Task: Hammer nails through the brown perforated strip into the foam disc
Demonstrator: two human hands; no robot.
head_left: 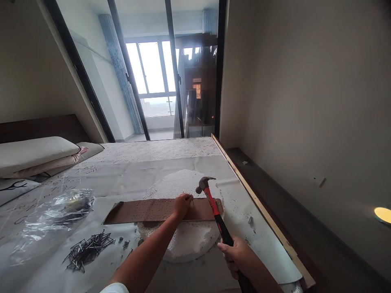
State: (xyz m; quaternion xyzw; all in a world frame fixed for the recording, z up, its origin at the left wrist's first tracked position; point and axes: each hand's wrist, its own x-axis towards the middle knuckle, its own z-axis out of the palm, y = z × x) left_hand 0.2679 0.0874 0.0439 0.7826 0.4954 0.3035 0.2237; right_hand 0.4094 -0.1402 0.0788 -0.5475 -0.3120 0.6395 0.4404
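The left hand [182, 205] pinches a nail [192, 198] on a brown board [146, 211] lying across a foam disc [180, 244] — the hammer [218, 217], clamped in the right hand [236, 256], is poised just to its right

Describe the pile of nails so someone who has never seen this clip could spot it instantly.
On the white sheet covering the bed, find the round foam slab. To its left, just below a clear plastic bag, lies a loose heap of thin dark nails, crossed every which way, unlike the flat perforated brown board nearby.
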